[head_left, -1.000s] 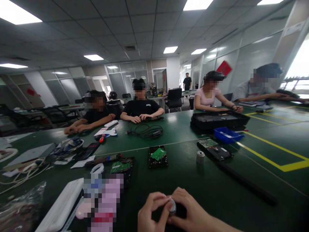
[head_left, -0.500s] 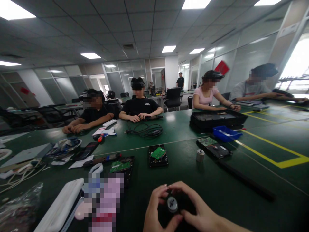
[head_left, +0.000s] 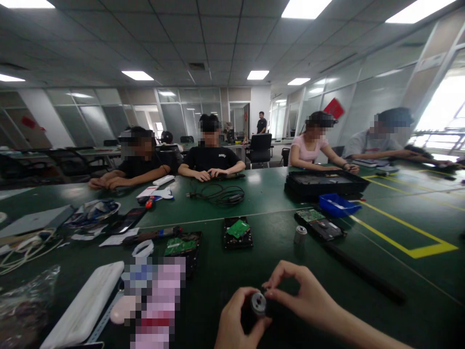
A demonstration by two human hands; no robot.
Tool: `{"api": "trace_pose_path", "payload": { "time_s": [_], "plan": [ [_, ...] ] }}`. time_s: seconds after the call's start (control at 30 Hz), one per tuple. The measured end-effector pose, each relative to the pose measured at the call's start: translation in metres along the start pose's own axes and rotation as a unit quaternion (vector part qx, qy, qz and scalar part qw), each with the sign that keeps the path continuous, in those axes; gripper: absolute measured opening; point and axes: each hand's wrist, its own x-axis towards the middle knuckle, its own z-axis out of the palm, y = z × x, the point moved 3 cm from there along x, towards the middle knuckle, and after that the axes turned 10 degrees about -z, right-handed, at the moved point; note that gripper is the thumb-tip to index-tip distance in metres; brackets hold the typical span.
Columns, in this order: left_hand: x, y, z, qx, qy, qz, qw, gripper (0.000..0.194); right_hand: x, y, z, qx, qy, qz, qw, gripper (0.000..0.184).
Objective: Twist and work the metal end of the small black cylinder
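In the lower middle of the head view, my left hand (head_left: 234, 317) curls its thumb and fingers around a small motor (head_left: 259, 301). The motor is a silver metal cylinder, its round end with holes in it turned up towards me. My right hand (head_left: 296, 293) is closed in a pinch at the motor's upper right edge. Whatever lies between those fingertips is too small to make out. A similar silver cylinder (head_left: 300, 235) stands upright on the table beyond my right hand. Ahead lies a black hard drive (head_left: 228, 240) with a loose green circuit board (head_left: 238, 230) on it.
A second hard drive (head_left: 327, 229), a blue tray (head_left: 336, 209) and a long black strip (head_left: 366, 276) lie to the right. An electric screwdriver (head_left: 156, 235), another drive (head_left: 194, 249) and a white case (head_left: 87, 303) are at left. Several people sit across the table.
My right hand has shifted from cupping the motor's right side to a pinch at its upper edge. My left hand keeps its hold. The view has tilted slightly.
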Motion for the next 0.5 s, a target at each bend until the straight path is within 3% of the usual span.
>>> {"api": "trace_pose_path", "payload": {
  "time_s": [0.2, 0.3, 0.5],
  "plan": [
    [-0.002, 0.001, -0.002, -0.009, 0.037, -0.026, 0.999, 0.024, -0.043, 0.048, -0.042, -0.012, -0.009, 0.068, 0.998, 0.024],
    [-0.003, 0.000, -0.003, -0.020, 0.036, -0.035, 0.999, 0.026, -0.060, 0.063, -0.044, -0.033, -0.030, 0.064, 0.997, 0.023],
    [-0.003, -0.002, -0.006, -0.039, 0.025, -0.062, 0.997, 0.026, -0.063, 0.064, -0.041, -0.065, -0.030, 0.053, 0.996, 0.018]
  ]
}}
